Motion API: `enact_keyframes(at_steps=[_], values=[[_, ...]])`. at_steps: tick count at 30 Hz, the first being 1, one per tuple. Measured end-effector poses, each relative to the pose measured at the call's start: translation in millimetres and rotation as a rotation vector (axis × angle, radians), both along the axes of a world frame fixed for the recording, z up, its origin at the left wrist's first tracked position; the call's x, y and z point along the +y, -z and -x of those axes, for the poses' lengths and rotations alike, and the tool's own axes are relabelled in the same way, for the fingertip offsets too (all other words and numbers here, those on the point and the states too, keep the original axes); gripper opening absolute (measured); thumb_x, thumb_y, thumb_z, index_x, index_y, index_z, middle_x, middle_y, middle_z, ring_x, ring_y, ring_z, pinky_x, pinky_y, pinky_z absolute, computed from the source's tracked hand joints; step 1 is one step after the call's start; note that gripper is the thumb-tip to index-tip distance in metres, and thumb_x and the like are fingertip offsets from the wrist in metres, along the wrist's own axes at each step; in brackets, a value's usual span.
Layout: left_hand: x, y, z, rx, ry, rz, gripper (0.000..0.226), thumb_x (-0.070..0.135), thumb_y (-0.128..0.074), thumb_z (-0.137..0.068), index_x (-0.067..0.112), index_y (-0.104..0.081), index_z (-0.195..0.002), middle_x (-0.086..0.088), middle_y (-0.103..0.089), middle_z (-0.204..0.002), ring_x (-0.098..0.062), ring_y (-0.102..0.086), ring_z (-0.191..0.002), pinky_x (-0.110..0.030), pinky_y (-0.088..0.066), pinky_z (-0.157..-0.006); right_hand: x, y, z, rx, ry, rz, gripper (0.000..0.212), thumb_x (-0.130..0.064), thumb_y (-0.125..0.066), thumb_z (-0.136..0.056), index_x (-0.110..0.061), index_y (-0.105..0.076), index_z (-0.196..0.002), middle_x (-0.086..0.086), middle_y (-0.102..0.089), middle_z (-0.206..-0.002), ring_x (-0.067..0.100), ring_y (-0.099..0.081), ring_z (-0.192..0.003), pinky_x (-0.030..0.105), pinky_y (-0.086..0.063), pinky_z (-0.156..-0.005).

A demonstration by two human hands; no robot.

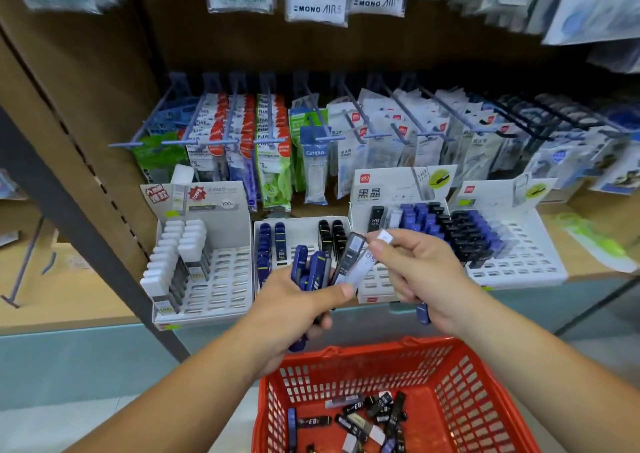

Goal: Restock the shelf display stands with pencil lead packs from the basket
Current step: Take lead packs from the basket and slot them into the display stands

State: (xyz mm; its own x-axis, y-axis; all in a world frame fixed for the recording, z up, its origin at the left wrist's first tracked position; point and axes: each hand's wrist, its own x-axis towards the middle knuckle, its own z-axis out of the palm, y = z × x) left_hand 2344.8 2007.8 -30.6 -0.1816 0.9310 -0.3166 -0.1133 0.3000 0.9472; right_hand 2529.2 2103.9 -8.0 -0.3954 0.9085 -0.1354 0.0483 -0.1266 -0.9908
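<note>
At the shelf edge, 12 o'clock of the red basket (485,359), both hands are raised and loaded.

Hands: the left hand (298,300) has its fingers curled round a bundle of blue packs (311,269), at least three, with one dark pack (351,255) at the bundle's 3 o'clock side. The right hand (419,272) pinches the upper end of a clear pack (360,269) between thumb and forefingers. A blue pack end (424,312) shows below its palm.

Governing relation: the clear pack's long axis runs from 7 o'clock to 1 o'clock, white cap uppermost. Its lower end lies against the left thumb. The only stand stocked with white-capped packs (173,244) is the left stand (221,279), at 9 o'clock of the right hand, beyond the left hand. The left hand is nearer but full, so in my judgement the right hand must cross over it.

Counts: four display stands on the shelf (69,300). The left stand carries two rows of white-capped packs, with many slots vacant. The other three carry blue and black rows. Loose packs (374,414) in the basket number upward of a dozen, and overlap prevents an exact count.
</note>
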Motion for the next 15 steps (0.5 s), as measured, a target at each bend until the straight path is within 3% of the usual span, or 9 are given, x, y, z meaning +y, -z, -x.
enact_keyframes(at_steps=[4, 7, 10, 13, 15], values=[[5, 1, -2, -0.122, -0.057, 0.017, 0.026, 0.019, -0.087, -0.081, 0.003, -0.068, -0.089, -0.023, -0.061, -0.071, -0.023, -0.041, -0.054, -0.031, -0.030, -0.051, 14, 0, -16, 0.001, 0.231, -0.067, 0.018, -0.009, -0.078, -0.088, -0.008, -0.072, -0.105, 0.006, -0.062, -0.064, 0.012, -0.031, -0.038, 0.021, -0.027, -0.040], [10, 2, -4, -0.118, -0.060, 0.035, 0.015, 0.011, -0.080, -0.086, 0.001, -0.069, -0.088, -0.023, -0.061, -0.069, -0.022, -0.039, -0.052, -0.031, -0.028, -0.051, 30, 2, -33, -0.185, 0.363, -0.306, 0.013, -0.009, -0.075, -0.091, -0.019, -0.073, -0.100, -0.007, -0.069, -0.069, 0.000, -0.056, -0.052, 0.014, -0.047, -0.055], [16, 4, -8, -0.128, -0.047, 0.048, 0.013, 0.006, -0.077, -0.086, -0.003, -0.071, -0.094, -0.021, -0.060, -0.065, -0.021, -0.038, -0.048, -0.031, -0.028, -0.050, 42, 10, -40, -0.315, 0.357, -0.486, 0.014, -0.009, -0.071, -0.094, -0.023, -0.073, -0.097, -0.005, -0.074, -0.088, -0.004, -0.063, -0.069, 0.007, -0.046, -0.066], [21, 6, -14, -0.181, -0.083, 0.052, 0.018, 0.000, -0.073, -0.088, -0.003, -0.065, -0.104, -0.017, -0.057, -0.063, -0.019, -0.041, -0.045, -0.028, -0.028, -0.048, 53, 16, -39, -0.398, 0.334, -0.538, 0.012, -0.010, -0.071, -0.094, -0.021, -0.075, -0.097, -0.012, -0.071, -0.080, 0.001, -0.057, -0.055, 0.011, -0.046, -0.056], [24, 7, -16, -0.205, -0.093, 0.055, 0.017, -0.001, -0.071, -0.089, 0.001, -0.063, -0.104, -0.017, -0.057, -0.065, -0.018, -0.043, -0.044, -0.028, -0.028, -0.046, 61, 17, -39, -0.449, 0.309, -0.555, 0.011, -0.014, -0.074, -0.092, -0.024, -0.076, -0.096, -0.021, -0.069, -0.078, -0.004, -0.059, -0.057, 0.016, -0.048, -0.062]])
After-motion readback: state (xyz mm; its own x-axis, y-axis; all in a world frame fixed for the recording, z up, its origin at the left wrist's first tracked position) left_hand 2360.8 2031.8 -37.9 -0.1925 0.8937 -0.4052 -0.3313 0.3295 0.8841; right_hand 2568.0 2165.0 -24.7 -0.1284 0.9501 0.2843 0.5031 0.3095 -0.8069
